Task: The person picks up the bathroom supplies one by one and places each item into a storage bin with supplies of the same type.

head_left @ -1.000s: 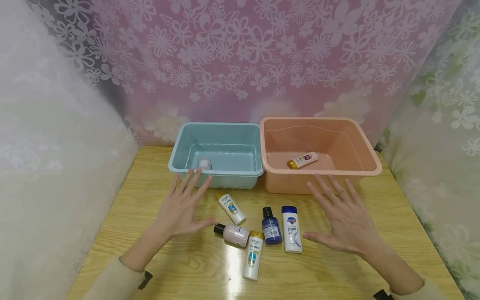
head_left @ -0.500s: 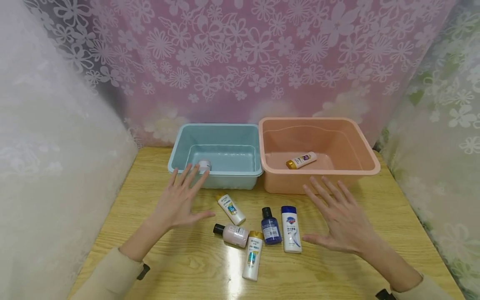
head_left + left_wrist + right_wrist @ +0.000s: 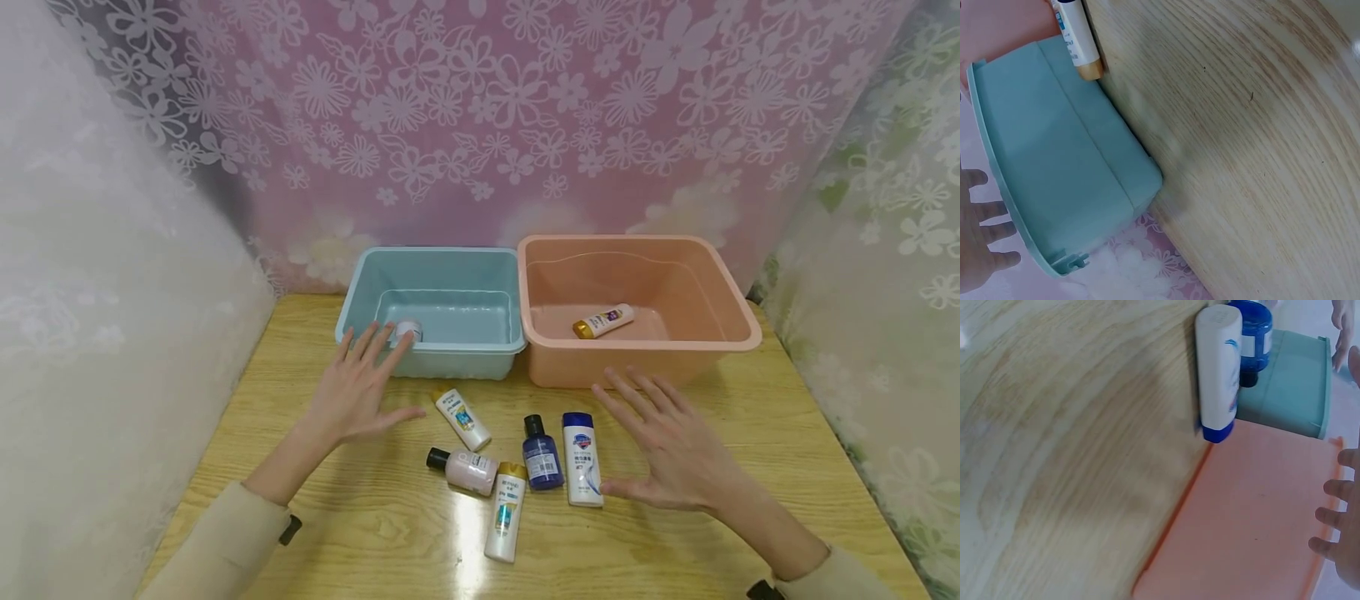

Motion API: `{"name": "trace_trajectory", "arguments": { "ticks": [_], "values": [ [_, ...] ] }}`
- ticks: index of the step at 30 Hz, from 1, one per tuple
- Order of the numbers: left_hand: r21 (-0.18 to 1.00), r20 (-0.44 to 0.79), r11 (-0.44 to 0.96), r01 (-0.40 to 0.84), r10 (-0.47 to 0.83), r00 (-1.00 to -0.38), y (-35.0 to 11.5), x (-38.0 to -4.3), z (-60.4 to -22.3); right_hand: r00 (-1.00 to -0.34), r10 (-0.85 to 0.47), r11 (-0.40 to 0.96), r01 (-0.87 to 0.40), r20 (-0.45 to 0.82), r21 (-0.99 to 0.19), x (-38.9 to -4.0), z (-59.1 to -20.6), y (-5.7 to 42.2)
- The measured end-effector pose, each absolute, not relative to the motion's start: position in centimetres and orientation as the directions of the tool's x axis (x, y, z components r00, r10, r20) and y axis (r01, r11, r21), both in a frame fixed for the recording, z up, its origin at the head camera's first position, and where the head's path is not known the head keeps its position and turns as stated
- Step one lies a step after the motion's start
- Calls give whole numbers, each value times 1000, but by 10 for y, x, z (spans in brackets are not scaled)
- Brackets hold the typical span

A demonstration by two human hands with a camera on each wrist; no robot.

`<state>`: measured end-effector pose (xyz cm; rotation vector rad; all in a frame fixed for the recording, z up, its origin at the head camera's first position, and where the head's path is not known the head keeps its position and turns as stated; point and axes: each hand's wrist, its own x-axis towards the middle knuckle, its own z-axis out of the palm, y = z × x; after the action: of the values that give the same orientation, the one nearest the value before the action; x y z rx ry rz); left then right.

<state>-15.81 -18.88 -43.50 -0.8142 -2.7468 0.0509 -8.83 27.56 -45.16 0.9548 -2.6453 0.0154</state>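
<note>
My left hand [image 3: 351, 392], fingers spread, hovers in front of the blue basin [image 3: 450, 364] and holds nothing. My right hand [image 3: 671, 446], also spread, is over the table right of a white bottle with a blue cap [image 3: 583, 462]; its thumb tip overlaps that bottle's edge in the head view. Left of it lies a dark blue bottle [image 3: 542, 457]. Farther left are a pink bottle with a black cap [image 3: 472, 472] and two white gold-capped bottles, a nearer one [image 3: 506, 517] and a farther one [image 3: 463, 421].
A small white jar [image 3: 408, 330] is inside the blue basin. The larger orange basin [image 3: 645, 362] stands beside it, with a gold-capped tube [image 3: 604, 321] inside. Floral curtains [image 3: 480, 125] enclose the wooden table [image 3: 405, 558] at the back and sides.
My right hand has shifted slightly left and toward me, its thumb now at the white bottle. My left hand has drifted slightly left. The bottles and basins stay put.
</note>
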Motion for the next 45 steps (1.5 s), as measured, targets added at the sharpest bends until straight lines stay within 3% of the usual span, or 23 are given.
{"name": "trace_trajectory", "arguments": {
  "ticks": [18, 30, 45],
  "values": [
    [-178, 314, 831, 528, 556, -770, -189, -173, -441, -711, -657, 744, -665, 250, 66, -95, -479, 279],
    [-205, 385, 830, 519, 556, -737, -189, -178, -449, -746, -655, 754, -655, 121, 45, -97, -490, 277],
    [-203, 433, 836, 510, 544, -719, -188, -181, -452, -739, -671, 741, -672, 54, 2, -103, -503, 272]
  ]
}}
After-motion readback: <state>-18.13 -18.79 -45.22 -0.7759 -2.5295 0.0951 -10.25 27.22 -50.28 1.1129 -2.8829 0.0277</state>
